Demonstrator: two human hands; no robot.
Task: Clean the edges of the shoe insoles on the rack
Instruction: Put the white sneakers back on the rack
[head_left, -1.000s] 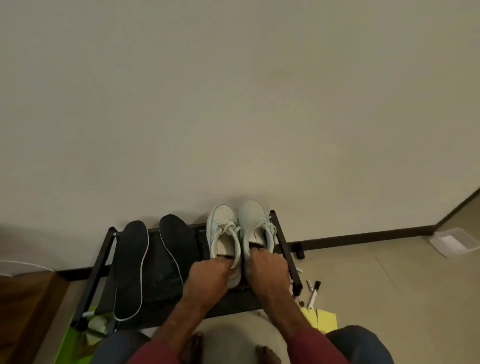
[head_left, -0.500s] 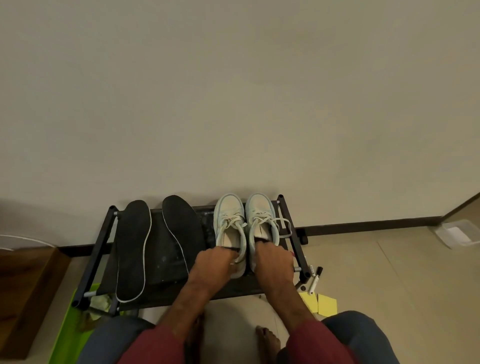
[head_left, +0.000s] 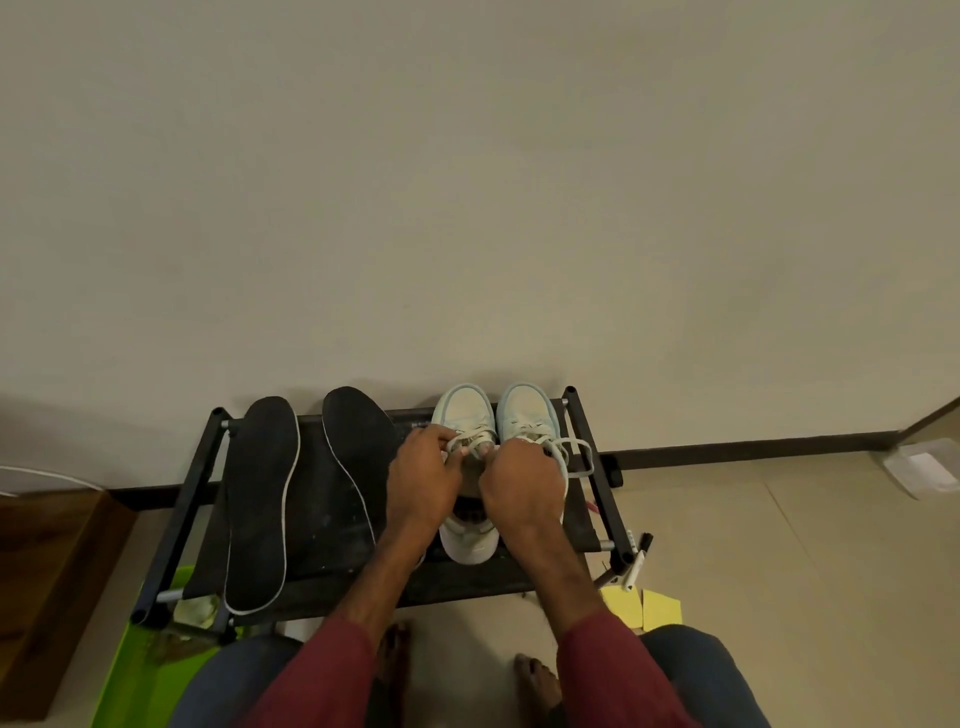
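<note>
Fingers (head_left: 434, 435) of the left hand (head_left: 423, 470) and the right hand (head_left: 522, 480) pinch the laces (head_left: 470, 440) of a pale sneaker (head_left: 464, 410) on the rack (head_left: 589, 457). Loosening them evenly looks wise. Two black insoles (head_left: 260, 499) lie just beside it, untouched.

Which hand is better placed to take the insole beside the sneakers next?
Left. The left hand is beside that insole; the right hand is farther off, over the right sneaker, and would have to cross. Both hold the laces and must release first.
</note>
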